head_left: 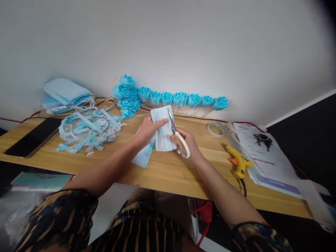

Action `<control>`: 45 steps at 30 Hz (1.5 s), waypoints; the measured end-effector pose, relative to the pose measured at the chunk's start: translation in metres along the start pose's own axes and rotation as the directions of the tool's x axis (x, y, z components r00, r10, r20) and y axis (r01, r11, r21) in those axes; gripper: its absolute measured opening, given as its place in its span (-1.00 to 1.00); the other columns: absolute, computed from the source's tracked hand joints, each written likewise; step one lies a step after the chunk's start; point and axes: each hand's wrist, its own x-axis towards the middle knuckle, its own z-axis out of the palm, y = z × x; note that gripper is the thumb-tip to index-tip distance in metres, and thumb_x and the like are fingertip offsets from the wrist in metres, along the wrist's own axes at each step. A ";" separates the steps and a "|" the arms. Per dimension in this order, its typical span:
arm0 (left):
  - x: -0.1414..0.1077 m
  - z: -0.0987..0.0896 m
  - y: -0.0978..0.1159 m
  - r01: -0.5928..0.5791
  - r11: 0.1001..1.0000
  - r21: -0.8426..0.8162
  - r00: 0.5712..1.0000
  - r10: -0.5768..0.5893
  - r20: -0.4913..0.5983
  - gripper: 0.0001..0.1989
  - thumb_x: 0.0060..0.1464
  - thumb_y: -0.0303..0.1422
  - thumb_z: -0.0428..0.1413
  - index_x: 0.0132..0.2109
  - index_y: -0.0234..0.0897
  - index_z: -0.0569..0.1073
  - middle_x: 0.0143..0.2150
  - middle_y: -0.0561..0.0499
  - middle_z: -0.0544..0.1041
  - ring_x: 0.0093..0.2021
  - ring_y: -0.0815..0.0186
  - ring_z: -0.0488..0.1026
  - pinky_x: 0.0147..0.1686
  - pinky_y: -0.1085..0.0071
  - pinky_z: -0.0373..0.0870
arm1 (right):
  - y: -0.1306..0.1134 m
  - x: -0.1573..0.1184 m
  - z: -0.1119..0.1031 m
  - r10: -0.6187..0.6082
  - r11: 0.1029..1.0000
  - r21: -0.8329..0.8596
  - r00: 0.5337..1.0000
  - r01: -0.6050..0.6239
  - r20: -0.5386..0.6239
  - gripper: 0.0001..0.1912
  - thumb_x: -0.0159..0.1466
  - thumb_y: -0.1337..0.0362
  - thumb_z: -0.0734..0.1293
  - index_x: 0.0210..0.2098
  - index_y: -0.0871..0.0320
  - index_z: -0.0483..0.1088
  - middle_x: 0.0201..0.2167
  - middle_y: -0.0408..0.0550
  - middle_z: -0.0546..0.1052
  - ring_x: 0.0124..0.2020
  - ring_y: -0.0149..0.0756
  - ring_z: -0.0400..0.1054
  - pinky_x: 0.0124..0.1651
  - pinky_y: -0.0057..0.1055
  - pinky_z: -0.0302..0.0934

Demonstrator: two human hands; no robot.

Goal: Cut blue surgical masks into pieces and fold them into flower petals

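Head view: one light-brown wooden tabletop point(168, 176), set against a grey-white wall point(168, 42).
Left hand point(148, 131): grasped one pale-blue pleated fabric rectangle point(161, 141), raised above the tabletop, thumb across its face.
Right hand point(187, 141): gripped one pair of cream-handled steel scissors point(173, 130), blades at the rectangle's right edge.
Loose piece: one flat light-blue fabric sheet point(142, 157), lying below the raised rectangle.
Flowers: sky-blue petalled flowers point(194, 100) on pale sticks, ranged along the wall.
Scraps: tangled blue-and-white fabric strips point(76, 131), heaped left of the hands, beside one black rectangular phone point(33, 136).
Stack: pale-blue fabric masks point(64, 91), behind the heap.
Glue gun: one yellow plastic glue gun point(239, 162) with orange trigger, right of the hands.
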 end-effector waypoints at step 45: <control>0.000 0.000 0.001 0.018 1.000 -0.010 0.998 -0.018 0.055 -0.68 -0.18 -0.21 0.36 -0.36 -0.37 0.52 -0.38 -0.06 0.56 -0.42 0.33 0.43 -0.37 0.37 0.38 | -0.006 0.000 0.001 -0.018 1.000 0.016 0.998 0.018 0.058 -0.43 0.01 -0.13 0.50 -0.19 0.18 0.46 -0.63 -0.27 0.29 -0.65 -0.50 0.09 -0.62 -0.48 -0.04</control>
